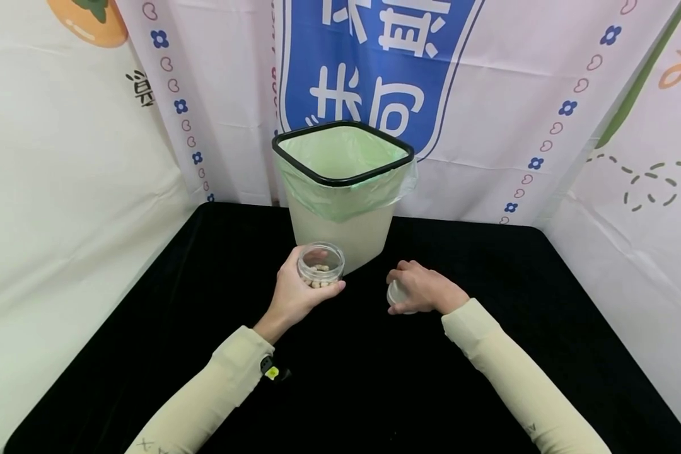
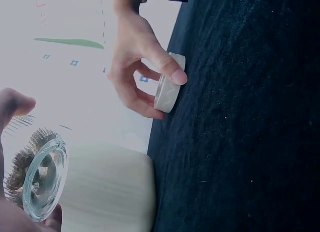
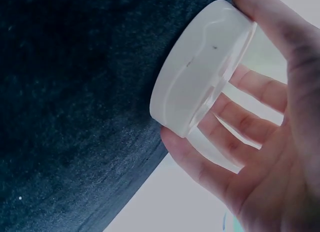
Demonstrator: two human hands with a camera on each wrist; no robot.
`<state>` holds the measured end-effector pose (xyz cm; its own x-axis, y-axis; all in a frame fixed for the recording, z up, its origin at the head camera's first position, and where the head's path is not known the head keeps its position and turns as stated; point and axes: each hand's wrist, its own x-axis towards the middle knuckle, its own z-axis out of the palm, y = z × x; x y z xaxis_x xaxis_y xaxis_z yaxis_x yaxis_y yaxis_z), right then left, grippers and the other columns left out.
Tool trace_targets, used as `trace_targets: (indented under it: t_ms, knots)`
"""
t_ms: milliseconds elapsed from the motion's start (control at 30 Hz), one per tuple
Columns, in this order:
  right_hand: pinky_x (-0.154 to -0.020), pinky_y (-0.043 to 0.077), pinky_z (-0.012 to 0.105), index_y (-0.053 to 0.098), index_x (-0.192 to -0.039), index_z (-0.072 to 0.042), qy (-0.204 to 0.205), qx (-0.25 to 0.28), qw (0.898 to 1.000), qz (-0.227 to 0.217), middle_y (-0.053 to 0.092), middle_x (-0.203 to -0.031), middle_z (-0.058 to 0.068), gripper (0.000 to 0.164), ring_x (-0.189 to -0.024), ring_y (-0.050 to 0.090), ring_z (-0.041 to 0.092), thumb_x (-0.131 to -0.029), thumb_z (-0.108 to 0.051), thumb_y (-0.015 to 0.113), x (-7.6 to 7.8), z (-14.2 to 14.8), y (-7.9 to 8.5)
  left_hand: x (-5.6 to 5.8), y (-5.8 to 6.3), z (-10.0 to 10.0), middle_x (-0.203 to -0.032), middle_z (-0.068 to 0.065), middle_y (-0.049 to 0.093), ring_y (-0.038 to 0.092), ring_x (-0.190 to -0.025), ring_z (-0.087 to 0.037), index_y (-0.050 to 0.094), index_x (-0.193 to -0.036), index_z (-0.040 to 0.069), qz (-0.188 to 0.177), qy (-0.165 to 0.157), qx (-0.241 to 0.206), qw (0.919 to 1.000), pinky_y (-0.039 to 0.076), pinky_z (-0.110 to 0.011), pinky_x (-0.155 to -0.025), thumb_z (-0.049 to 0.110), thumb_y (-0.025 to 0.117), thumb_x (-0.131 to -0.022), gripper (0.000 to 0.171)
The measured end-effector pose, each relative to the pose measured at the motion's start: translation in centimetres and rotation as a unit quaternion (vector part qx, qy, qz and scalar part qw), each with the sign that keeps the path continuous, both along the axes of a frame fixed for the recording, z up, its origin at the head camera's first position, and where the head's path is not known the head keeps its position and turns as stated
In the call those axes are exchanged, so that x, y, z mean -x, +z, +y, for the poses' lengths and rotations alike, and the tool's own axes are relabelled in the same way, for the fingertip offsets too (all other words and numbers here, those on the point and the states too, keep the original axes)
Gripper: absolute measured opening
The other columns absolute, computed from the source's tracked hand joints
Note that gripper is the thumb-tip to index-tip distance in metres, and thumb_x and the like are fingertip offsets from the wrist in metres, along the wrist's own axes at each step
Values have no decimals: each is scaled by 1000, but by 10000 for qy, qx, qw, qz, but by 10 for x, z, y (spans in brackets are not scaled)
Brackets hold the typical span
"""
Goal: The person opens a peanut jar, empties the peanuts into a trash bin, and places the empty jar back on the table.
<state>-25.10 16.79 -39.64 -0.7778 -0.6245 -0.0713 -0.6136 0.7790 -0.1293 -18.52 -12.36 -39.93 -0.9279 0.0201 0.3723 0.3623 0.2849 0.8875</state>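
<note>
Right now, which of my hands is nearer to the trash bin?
Left. Your left hand, holding the clear jar, is just in front of the trash bin; your right hand, gripping the white lid, is farther away, off to the right.

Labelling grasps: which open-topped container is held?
The clear round jar of pale pellets, gripped by the left hand; the tall off-white bin with black rim stands behind, unheld.

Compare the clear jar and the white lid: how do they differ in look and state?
The clear jar is see-through and deeper; the white lid looks opaque and shallow. The clear jar holds small pale pieces; none show on the white lid. The left grip holds the clear jar, the right grip the white lid. Both are round.
</note>
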Motion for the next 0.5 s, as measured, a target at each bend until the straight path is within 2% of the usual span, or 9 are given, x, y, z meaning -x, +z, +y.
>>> trace_targets:
  t_ms: [300,500]
  knots:
    - [-79,59,40,70,-129,-15,4,65,9999,-92,64,-121,11,63,-105,60,26,-81,-51,89,3,2,-1,6,8,-9,-131,-11,70,65,-125,-29,59,-134,9,156,76,8,9998,52,-50,-109,21,96,-75,71]
    - [-80,58,39,71,-128,-14,52,273,9993,-259,64,-121,12,63,-104,60,26,-80,-51,89,3,2,-5,3,15,-15,-131,-11,70,65,-126,-29,58,-136,9,230,120,-28,9997,52,-51,-109,21,96,-76,72]
